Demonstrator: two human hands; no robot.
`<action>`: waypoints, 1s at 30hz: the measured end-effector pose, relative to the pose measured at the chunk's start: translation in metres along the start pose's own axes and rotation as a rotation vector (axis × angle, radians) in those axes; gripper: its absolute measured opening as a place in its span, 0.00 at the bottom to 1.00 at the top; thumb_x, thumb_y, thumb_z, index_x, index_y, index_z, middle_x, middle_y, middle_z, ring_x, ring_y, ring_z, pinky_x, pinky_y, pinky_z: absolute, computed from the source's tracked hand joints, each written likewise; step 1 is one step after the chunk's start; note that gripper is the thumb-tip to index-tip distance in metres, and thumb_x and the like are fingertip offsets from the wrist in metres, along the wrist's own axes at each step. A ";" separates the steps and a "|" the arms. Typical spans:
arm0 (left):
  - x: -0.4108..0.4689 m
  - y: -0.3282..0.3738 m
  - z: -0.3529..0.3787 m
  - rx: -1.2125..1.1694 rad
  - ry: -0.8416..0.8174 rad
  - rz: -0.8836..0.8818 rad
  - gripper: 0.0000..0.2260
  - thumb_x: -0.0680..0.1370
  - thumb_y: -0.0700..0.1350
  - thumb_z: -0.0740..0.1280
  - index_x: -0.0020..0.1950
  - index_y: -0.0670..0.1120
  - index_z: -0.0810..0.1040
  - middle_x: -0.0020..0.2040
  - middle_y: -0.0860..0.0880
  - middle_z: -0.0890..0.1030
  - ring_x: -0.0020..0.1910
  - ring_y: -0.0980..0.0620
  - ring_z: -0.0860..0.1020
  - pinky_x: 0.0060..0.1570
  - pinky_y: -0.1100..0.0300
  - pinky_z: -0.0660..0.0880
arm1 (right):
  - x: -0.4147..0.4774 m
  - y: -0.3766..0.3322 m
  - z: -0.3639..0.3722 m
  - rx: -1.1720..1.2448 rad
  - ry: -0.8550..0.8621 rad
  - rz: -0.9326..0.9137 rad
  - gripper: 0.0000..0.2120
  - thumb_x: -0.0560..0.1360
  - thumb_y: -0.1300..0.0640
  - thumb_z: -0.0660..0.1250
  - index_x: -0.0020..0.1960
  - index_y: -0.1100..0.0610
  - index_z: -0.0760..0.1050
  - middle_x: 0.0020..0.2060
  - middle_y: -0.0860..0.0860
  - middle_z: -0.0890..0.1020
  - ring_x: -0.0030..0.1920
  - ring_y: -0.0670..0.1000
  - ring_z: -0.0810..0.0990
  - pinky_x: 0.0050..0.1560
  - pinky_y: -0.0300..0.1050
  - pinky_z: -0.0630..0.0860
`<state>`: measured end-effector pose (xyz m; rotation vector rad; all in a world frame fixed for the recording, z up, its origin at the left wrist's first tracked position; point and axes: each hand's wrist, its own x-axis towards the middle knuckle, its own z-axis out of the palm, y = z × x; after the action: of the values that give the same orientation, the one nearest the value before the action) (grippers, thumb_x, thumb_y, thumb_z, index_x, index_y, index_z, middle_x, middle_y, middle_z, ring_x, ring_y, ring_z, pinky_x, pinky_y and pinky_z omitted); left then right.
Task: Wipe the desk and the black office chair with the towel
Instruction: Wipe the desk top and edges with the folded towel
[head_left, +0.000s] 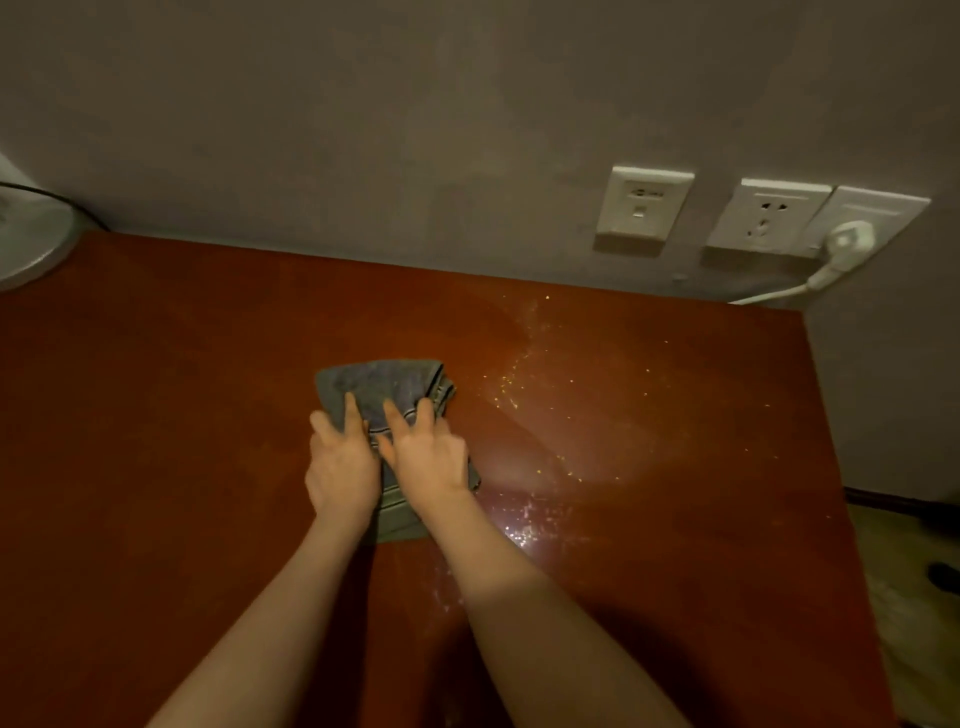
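A folded grey towel (382, 387) lies flat in the middle of the reddish-brown desk (156, 415). My left hand (340, 465) and my right hand (428, 460) lie side by side on its near half, fingers stretched forward and pressing it onto the wood. Right of the towel the desk surface carries scattered yellowish crumbs (511, 382) and pale dusty smears (535, 519). The black office chair is out of view.
A grey wall runs along the desk's far edge with three white socket plates (644, 208); a white plug and cable (844, 249) hang from the rightmost. A white fan base (28, 244) stands on the far left corner. Floor shows past the desk's right edge (831, 441).
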<state>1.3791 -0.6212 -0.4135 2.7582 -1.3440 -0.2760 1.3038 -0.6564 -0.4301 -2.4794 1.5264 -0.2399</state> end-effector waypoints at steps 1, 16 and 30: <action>0.003 0.006 0.001 0.005 0.000 0.018 0.25 0.82 0.44 0.56 0.77 0.45 0.52 0.62 0.40 0.62 0.55 0.40 0.72 0.47 0.51 0.74 | -0.001 0.006 -0.007 -0.014 -0.043 0.015 0.23 0.67 0.39 0.72 0.59 0.47 0.79 0.45 0.53 0.81 0.32 0.51 0.80 0.24 0.36 0.71; -0.060 0.183 0.034 0.013 -0.052 0.428 0.24 0.82 0.42 0.51 0.77 0.45 0.49 0.63 0.41 0.63 0.58 0.45 0.71 0.45 0.56 0.75 | -0.053 0.185 -0.046 -0.149 0.290 0.334 0.22 0.56 0.46 0.81 0.49 0.50 0.84 0.35 0.56 0.79 0.23 0.53 0.77 0.17 0.37 0.67; -0.096 0.200 -0.001 0.150 0.167 0.757 0.26 0.56 0.46 0.79 0.53 0.50 0.83 0.39 0.46 0.78 0.26 0.53 0.75 0.15 0.68 0.63 | -0.095 0.204 -0.080 -0.129 0.617 0.312 0.18 0.74 0.49 0.57 0.53 0.53 0.82 0.38 0.56 0.80 0.27 0.51 0.79 0.19 0.36 0.68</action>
<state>1.1660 -0.6693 -0.3728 2.0793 -2.2691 0.1024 1.0664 -0.6685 -0.4103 -2.3243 2.1911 -0.9437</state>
